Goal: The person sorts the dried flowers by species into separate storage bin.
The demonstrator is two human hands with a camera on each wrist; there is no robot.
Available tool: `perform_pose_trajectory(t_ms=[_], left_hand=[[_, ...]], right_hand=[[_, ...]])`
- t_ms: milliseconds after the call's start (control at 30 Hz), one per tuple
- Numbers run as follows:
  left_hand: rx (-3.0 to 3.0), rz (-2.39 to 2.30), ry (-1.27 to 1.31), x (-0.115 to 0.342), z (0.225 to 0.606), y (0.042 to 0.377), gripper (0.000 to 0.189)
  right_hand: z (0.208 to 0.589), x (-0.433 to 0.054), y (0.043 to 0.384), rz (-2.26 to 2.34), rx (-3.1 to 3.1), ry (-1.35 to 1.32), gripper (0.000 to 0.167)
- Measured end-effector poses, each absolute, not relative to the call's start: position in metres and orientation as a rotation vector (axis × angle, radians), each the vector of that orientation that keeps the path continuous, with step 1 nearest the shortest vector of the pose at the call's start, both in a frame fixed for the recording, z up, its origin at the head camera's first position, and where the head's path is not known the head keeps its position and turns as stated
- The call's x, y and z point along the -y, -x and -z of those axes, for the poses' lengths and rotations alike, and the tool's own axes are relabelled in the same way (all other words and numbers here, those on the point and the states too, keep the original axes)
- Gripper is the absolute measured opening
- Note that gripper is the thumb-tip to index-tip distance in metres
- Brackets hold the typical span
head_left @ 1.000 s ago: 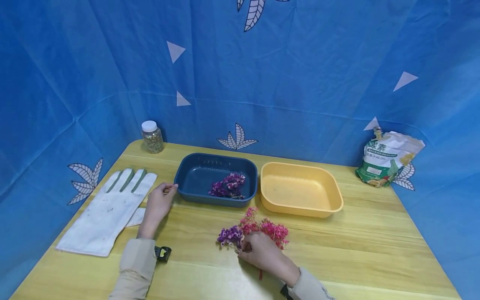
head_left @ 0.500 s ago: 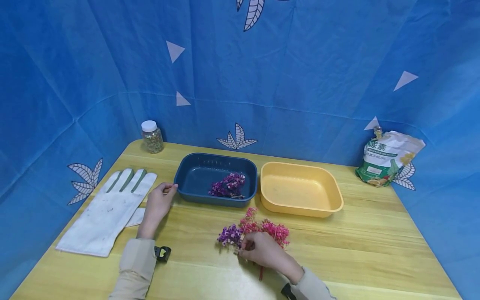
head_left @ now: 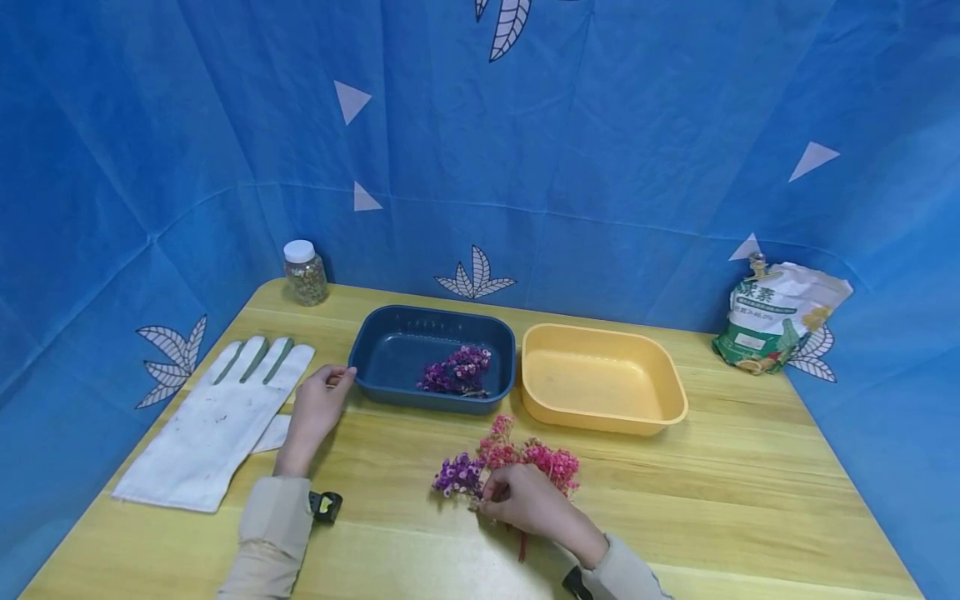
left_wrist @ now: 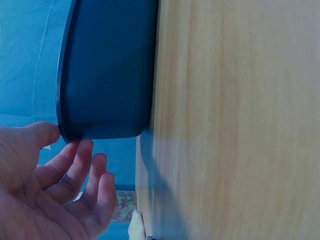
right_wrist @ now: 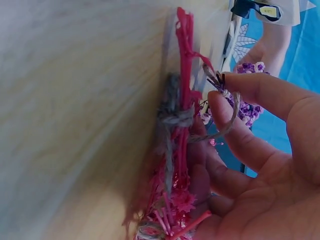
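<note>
At the far left, white gloves (head_left: 202,425) with green between the fingers lie flat on the tabletop (head_left: 750,483), and behind them a white-capped jar (head_left: 306,283) stands upright. The left hand (head_left: 317,408) comes next, thumb and fingertips pinching the near-left rim of the blue tray (head_left: 420,402) (its last two fingers curl loosely clear of it). Inside that tray, towards its right side, lies a bunch of dark purple flowers (head_left: 456,372).

In front of the trays, a purple sprig (head_left: 459,475) sits just left of the right hand (head_left: 525,498); its thin stem ends are pinched between thumb and forefinger, the blossoms pointing away from the palm. The pink bunch (head_left: 555,467) lies partly under that hand, blossoms showing beyond the knuckles and stem ends poking out towards the person. Grey twine (right_wrist: 176,118) wraps the pink stems, and a loose loop arcs up to the pinching fingertips (where it ends I can't tell). Farther right is the yellow tray (head_left: 592,383), and at the far right a clipped white-and-green bag (head_left: 765,321) leans near the blue cloth (head_left: 637,125).
</note>
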State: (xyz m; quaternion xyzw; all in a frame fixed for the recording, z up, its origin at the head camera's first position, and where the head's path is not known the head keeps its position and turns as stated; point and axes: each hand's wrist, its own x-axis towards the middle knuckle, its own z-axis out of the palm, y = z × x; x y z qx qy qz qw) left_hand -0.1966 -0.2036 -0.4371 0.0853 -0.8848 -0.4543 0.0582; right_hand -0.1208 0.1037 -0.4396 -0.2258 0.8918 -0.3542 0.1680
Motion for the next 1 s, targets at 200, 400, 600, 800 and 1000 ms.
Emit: perform_pose_trajectory(t_ms=[200, 400, 600, 800, 1000], left_hand=[[2.681, 1.370, -0.260, 0.2042, 0.4376, 0.1969, 0.041], [2.687, 1.384, -0.268, 0.2047, 0.4380, 0.1965, 0.042], [2.685, 1.388, -0.265, 0.2048, 0.4378, 0.1964, 0.041], [2.684, 1.390, -0.258, 0.2050, 0.4386, 0.1970, 0.043], [2.672, 1.394, -0.255, 0.2051, 0.4392, 0.1976, 0.041]], right_hand=[[0.4383, -0.1042, 0.1210, 1.015, -2.498, 0.623, 0.008], [0.4376, -0.1045, 0.1203, 1.019, -2.473, 0.621, 0.007], [0.4379, -0.1047, 0.1204, 1.010, -2.476, 0.627, 0.008], [0.4392, -0.1039, 0.1205, 1.009, -2.500, 0.613, 0.008], [0.4388, -0.1014, 0.1193, 1.016, -2.546, 0.625, 0.009]])
